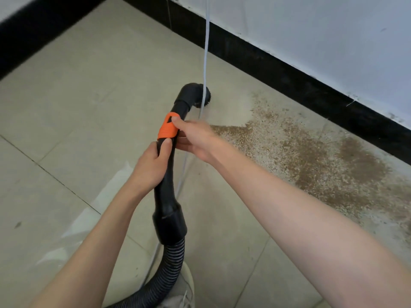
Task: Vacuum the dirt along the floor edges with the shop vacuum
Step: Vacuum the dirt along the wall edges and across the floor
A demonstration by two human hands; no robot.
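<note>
The black vacuum wand (pixel 166 192) runs up the middle of the view from a ribbed hose (pixel 173 263) to a round brush nozzle (pixel 201 95) set on the floor tiles. My left hand (pixel 153 165) grips the wand just below its orange collar (pixel 168 128). My right hand (pixel 193 138) holds the wand at that collar, thumb on the orange part. Brown dirt (pixel 322 161) spreads over the floor to the right of the nozzle, along the black baseboard (pixel 289 78).
A thin white cord (pixel 206 52) hangs down in front of the wall, crosses the nozzle and trails along the floor. A second black baseboard (pixel 44 30) meets the first in the far corner. A light shoe (pixel 184 292) shows at the bottom beside the hose.
</note>
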